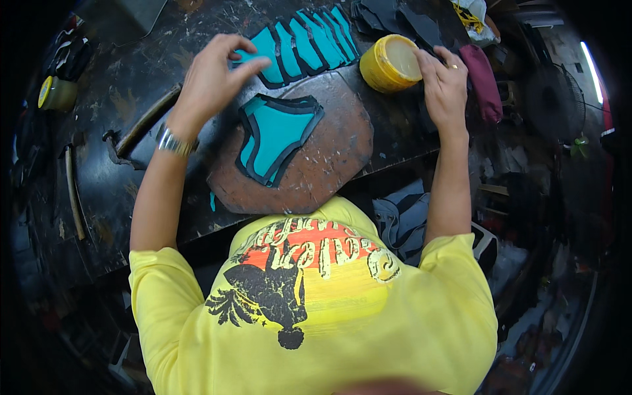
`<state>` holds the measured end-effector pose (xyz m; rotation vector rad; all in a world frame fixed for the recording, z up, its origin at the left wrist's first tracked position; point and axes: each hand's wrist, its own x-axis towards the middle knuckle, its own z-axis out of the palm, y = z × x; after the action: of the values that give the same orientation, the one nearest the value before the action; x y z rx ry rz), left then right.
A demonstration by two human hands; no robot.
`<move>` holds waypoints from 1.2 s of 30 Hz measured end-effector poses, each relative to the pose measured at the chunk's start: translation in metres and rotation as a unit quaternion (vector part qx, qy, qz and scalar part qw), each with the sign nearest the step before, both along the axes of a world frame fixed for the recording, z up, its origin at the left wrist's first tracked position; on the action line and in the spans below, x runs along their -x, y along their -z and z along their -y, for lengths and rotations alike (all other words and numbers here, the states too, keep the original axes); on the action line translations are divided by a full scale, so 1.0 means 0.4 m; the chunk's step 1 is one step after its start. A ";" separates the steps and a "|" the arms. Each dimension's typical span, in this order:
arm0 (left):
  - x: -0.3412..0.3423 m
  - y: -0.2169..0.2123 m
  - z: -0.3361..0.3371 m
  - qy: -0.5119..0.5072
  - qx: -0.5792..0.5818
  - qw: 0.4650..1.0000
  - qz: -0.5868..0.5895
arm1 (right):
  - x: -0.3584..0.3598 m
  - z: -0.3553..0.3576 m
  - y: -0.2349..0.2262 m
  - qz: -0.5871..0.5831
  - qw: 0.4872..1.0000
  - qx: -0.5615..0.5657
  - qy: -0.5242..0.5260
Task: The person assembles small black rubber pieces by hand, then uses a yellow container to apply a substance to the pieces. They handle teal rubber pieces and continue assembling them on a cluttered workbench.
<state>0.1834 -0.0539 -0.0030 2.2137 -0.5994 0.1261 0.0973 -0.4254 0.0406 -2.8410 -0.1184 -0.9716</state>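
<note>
My left hand [220, 78] is open, thumb and fingers apart, over the near-left end of a row of overlapping teal pieces with black edges [297, 45]. At the right, my right hand [445, 85] closes on the rim of a yellow tub [382, 71]; a ring shows on one finger. Pale material is visible in the tub's mouth. Between my arms, a small stack of teal cut pieces with dark borders [282, 128] lies on a worn reddish-brown board [339, 141]. Their edges do not line up exactly.
A hammer [141, 128] and a curved wooden handle [72, 191] lie on the dark, scuffed table [108, 227]. Another tub [57, 93] stands far left. Black sheet pieces [411, 26] sit at the back, beside a maroon roll [480, 82]. A fan [559, 102] stands to the right.
</note>
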 end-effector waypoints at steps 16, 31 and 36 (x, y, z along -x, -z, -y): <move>0.200 0.027 -0.032 0.133 -0.088 0.986 0.036 | 0.172 -0.157 0.011 -0.097 0.991 0.062 0.061; 0.177 0.040 0.011 0.088 -0.053 0.994 0.044 | 0.159 -0.306 0.146 -0.164 0.935 -0.260 -0.176; 0.152 0.040 -0.001 0.082 -0.073 0.994 0.017 | 0.154 -0.308 0.150 -0.168 0.930 -0.269 -0.185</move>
<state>0.1226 -0.0534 -0.0188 2.2953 -0.8299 0.0354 0.0359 -0.3020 -0.0193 -2.3091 -0.2879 -0.3545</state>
